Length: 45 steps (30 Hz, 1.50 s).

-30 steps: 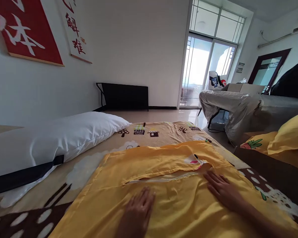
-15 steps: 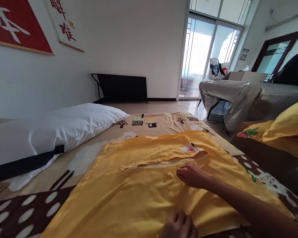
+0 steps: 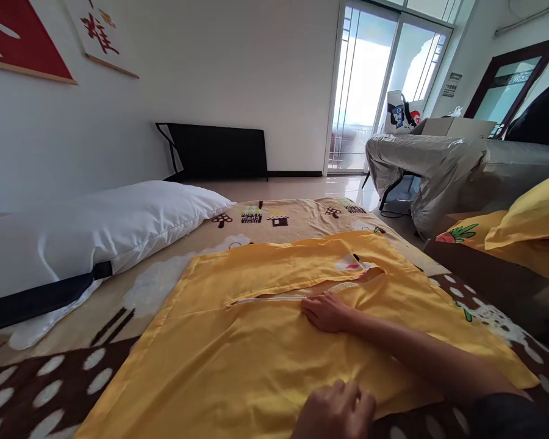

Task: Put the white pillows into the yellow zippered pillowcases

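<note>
Resting right hand [image 3: 326, 311] at slit [image 3: 265, 298] in yellow cover [image 3: 238, 353], left hand [image 3: 336, 411] nearer camera, I am curling the fingers; cannot tell if pinching

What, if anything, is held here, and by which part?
Cannot be told: the right grip sits at the near edge of the opening in the cover, the left grip over its near side; any hold is hidden.
</note>
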Each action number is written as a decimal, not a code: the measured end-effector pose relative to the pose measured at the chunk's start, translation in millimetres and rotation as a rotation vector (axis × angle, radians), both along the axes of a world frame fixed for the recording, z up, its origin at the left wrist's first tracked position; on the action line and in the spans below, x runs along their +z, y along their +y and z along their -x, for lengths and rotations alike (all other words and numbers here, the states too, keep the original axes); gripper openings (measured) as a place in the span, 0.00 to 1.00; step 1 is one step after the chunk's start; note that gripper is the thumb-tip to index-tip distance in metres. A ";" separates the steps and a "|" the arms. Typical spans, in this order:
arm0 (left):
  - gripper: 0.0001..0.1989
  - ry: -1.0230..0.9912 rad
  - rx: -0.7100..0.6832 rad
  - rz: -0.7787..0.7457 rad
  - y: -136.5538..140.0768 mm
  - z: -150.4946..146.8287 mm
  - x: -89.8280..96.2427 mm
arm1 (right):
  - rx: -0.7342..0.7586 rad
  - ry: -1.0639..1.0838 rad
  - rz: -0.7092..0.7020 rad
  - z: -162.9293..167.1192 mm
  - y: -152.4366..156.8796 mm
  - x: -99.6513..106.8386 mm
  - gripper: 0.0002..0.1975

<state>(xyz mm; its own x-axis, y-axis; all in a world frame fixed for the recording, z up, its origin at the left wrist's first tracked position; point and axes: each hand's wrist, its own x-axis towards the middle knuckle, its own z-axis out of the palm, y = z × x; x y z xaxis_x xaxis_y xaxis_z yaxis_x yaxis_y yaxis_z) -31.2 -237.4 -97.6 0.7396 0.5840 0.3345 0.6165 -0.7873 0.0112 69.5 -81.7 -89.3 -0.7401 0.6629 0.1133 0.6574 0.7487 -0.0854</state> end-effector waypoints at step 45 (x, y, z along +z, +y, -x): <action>0.27 0.213 0.867 0.217 21.5 223.9 14.0 | -0.857 -0.240 -0.184 -274.1 -81.4 9.2 0.23</action>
